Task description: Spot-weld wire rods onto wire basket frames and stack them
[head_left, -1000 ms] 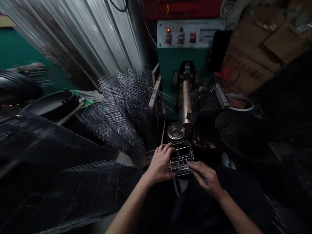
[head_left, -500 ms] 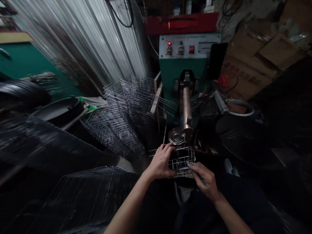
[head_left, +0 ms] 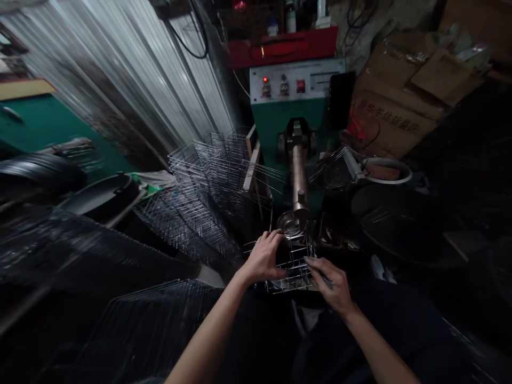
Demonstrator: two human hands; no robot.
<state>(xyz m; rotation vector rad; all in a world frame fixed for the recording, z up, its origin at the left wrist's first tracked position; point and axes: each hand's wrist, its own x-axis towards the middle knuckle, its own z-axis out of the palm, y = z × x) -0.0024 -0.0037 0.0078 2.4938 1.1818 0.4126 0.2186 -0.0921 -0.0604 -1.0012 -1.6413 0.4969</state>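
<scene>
A small wire rack (head_left: 295, 262) of crossed metal rods lies below the tip of a machine's metal arm (head_left: 300, 184). My left hand (head_left: 264, 258) grips its left side, with the fingers over the far part and the thumb stretched across the near part. At the right edge of the rack, my right hand (head_left: 331, 282) is closed in a pinch, its fingertips touching or very near the rods. A thin greyish thing shows between its thumb and palm, too dim to name. Just beyond the rack sits a round metal dish (head_left: 288, 223), under the arm's end.
The green machine (head_left: 266, 128) stands ahead with a lit red lamp. Stacked wire grids (head_left: 200, 186) rise to the left, and more wire panels (head_left: 160, 309) lie nearer. A round black object (head_left: 394, 221) and cardboard boxes (head_left: 394, 106) stand to the right.
The view has shifted slightly, so the machine appears a little further left. Both hands stay at the rack, whose near edge now looks tilted differently. No release is visible.
</scene>
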